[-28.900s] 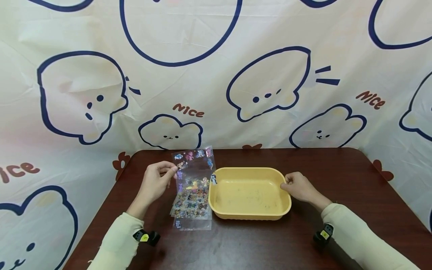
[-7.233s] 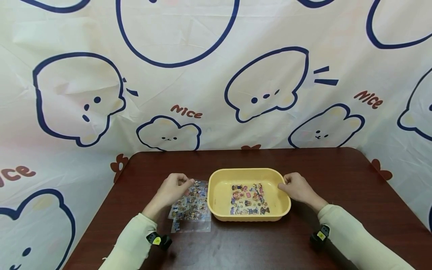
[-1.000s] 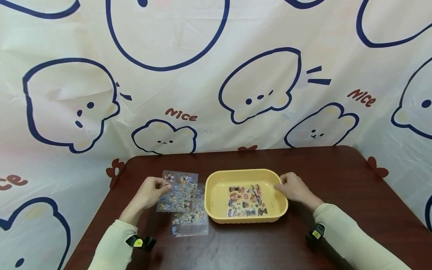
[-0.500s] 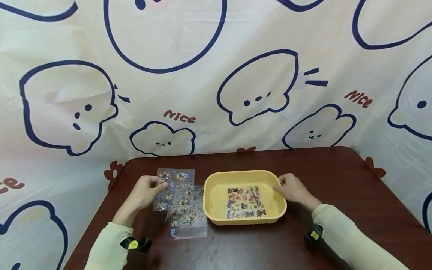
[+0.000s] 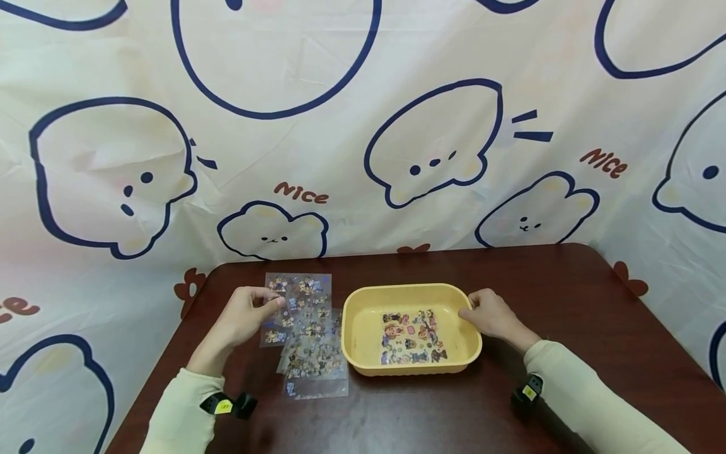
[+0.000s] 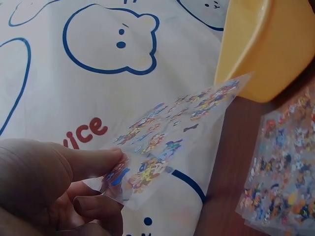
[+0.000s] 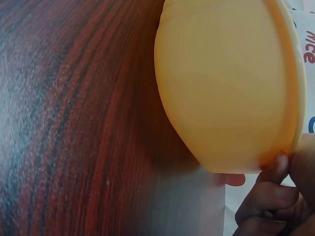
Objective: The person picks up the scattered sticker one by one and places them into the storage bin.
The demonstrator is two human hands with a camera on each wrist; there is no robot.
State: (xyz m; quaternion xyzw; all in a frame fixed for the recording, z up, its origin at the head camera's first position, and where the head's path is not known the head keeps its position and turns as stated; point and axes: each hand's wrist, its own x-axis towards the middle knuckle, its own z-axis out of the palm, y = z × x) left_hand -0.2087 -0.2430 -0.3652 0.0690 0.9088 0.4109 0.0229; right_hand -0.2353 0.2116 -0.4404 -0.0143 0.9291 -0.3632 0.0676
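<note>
My left hand (image 5: pixel 242 315) pinches the left edge of a clear sticker sheet (image 5: pixel 309 306) printed with small colourful cartoon figures. In the left wrist view the sheet (image 6: pixel 167 132) slants up from between thumb and fingers, raised off the table. Below and right of it lies a loose stack of similar sticker sheets (image 5: pixel 317 362), its far part overlapped by the held one. My right hand (image 5: pixel 492 315) grips the right rim of a yellow plastic tray (image 5: pixel 363 353), thumb at the inner side. Inside the tray lies one sticker sheet (image 5: pixel 414 337) with pinkish figures.
The dark brown wooden table (image 5: pixel 420 416) bears the stack and the tray side by side. A cream cloth (image 5: pixel 340 139) with blue-outlined cartoon animals hangs behind the table and along its sides. Each wrist wears a small black camera (image 5: pixel 227 405).
Half a minute ago the tray held nothing; a sticker sheet lies in it since. Over the last second the held sheet has shifted slightly toward the far edge. The right hand keeps its hold.
</note>
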